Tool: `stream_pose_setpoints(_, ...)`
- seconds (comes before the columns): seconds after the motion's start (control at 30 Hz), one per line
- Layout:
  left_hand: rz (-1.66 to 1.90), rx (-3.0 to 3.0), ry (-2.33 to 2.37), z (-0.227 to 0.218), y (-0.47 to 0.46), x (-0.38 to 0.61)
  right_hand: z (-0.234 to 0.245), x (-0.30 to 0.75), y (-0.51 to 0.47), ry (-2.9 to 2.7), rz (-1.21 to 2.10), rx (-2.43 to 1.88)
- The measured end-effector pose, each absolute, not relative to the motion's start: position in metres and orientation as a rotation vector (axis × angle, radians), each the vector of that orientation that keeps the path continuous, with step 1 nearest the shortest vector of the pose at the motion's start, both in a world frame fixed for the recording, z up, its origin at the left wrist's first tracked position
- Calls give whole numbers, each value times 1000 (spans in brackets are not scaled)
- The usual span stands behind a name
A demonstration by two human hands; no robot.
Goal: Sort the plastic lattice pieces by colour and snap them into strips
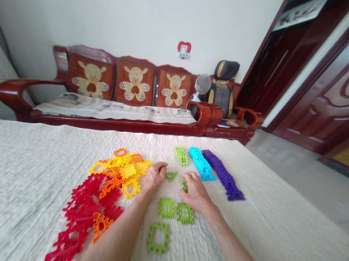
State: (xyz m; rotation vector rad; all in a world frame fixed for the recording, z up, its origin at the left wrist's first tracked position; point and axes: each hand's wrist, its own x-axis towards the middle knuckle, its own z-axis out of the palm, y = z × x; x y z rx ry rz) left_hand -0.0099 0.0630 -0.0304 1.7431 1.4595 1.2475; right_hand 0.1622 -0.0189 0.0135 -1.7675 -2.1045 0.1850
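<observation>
My right hand (194, 192) pinches a small green interlocking plastic piece (184, 185) between thumb and fingers, just over the tablecloth. My left hand (156, 175) is curled at the edge of the yellow pieces (128, 171), its fingertips beside a green triangular piece (171, 176); what it grips, if anything, is hidden. Nearer to me lie two green square pieces with cross bars, one on the left (166, 208) and one on the right (184, 213). A green open square frame (158, 238) rests closest to me.
Red pieces (84, 209) and orange pieces (101, 225) are heaped on the left. Farther off stand a green row (181, 156), a light blue row (200, 163) and a purple row (223, 174). Behind the covered table (267, 203) is a wooden sofa (168, 127) with cushions and a fan (203, 84).
</observation>
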Motion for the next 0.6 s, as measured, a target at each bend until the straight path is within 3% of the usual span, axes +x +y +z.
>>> stream_pose_setpoints(0.3, 1235, 1718, 1475, -28, 61, -9, 18, 162, -23, -2014, 167, -2022)
stream_pose_setpoints(0.6, 1214, 1715, 1495, -26, 60, -10, 12, 172, -13, -1848, 212, -1943)
